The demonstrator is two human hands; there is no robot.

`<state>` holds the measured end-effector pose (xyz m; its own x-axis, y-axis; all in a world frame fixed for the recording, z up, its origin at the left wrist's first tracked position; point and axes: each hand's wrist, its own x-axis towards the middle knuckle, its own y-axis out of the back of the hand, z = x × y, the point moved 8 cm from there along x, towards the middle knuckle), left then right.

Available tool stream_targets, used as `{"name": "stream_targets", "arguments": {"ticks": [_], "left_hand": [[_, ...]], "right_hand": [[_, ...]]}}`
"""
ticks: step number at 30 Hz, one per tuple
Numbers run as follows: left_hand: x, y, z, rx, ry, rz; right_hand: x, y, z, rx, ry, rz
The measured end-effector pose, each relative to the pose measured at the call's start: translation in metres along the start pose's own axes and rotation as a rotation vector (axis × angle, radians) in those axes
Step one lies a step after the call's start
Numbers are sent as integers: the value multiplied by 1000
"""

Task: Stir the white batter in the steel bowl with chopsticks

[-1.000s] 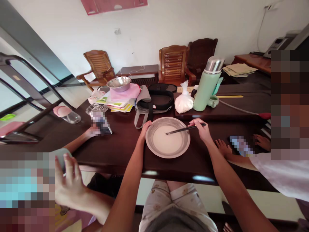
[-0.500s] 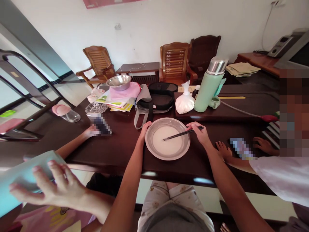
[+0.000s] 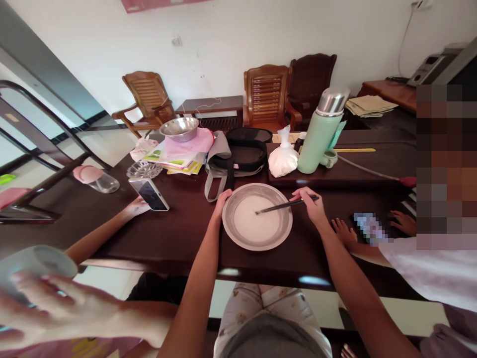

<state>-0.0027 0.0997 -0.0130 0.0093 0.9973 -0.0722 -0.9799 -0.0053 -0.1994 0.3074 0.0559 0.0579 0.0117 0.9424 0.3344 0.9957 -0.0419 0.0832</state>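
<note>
A wide metal bowl (image 3: 257,245) stands on the dark wooden table, with a pale, milky liquid (image 3: 253,224) in it. My left hand (image 3: 222,201) grips the bowl's left rim, thumb on the edge. In my right hand (image 3: 311,205) is a pair of dark chopsticks (image 3: 280,205), slanting down to the left over the bowl. Their tips touch the liquid near its middle. Just behind the bowl sits a knotted clear plastic bag of white powder (image 3: 283,161), and a green thermos (image 3: 321,139) is beside it.
An open black-and-grey bag (image 3: 244,154) lies behind the bowl. Papers carry a steel bowl (image 3: 179,129) at the back left. At left, another person's hand (image 3: 136,208) holds a phone (image 3: 153,195); a blurred hand and cup are nearer. At right, someone's hands flank a phone (image 3: 370,228).
The chopstick tips have shifted slightly right within the bowl, and my right hand with them. At lower left, the other person's hand and light-blue cup have moved down and left.
</note>
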Motion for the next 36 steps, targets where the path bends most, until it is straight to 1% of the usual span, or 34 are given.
{"name": "stream_targets", "arguments": {"ticks": [2, 4, 6, 8, 10, 13, 14, 16, 18, 21, 23, 25, 27, 28, 30, 32, 33, 36], "left_hand": [[0, 0, 1, -6, -1, 5], [-1, -1, 2, -9, -13, 1], [-1, -1, 3, -12, -14, 2], [-2, -1, 3, -15, -1, 5], [-3, -1, 4, -8, -4, 2], [-4, -2, 6, 7, -22, -2], [-4, -2, 7, 13, -25, -4], [-5, -3, 8, 23, -27, -1], [-5, -2, 9, 28, -32, 13], [-6, -1, 11, 33, -42, 36], [-6, -2, 12, 37, -46, 36], [-6, -2, 12, 35, -46, 34], [-6, -3, 12, 33, -43, 28], [-6, -3, 12, 34, -43, 25], [-6, -4, 12, 37, -44, 16], [-7, -4, 13, 35, -51, 12], [-7, -4, 13, 36, -55, 9], [-6, -4, 11, 35, -53, 7]], "right_hand": [[0, -4, 0, -4, -2, -45], [0, -6, -2, -32, 27, -75], [0, -3, -4, -47, 46, -45], [1, 1, -1, -31, 28, 5], [1, 1, 2, -3, -5, -2], [1, -6, 3, -1, -8, -64], [1, -6, 3, -8, 1, -63], [1, -3, 2, -13, 13, -21], [1, 0, 4, 1, -3, 8], [0, -4, 5, 8, -18, -52], [0, -6, 3, -14, 5, -79], [1, -2, 2, -31, 16, -31], [1, 3, 4, -15, -10, 28], [1, 3, 6, 2, -28, 33], [1, -1, 7, 23, -42, -14], [1, -6, 4, 11, -19, -65], [1, -5, 3, 1, -2, -64], [2, 6, 1, 11, 27, 38]]}}
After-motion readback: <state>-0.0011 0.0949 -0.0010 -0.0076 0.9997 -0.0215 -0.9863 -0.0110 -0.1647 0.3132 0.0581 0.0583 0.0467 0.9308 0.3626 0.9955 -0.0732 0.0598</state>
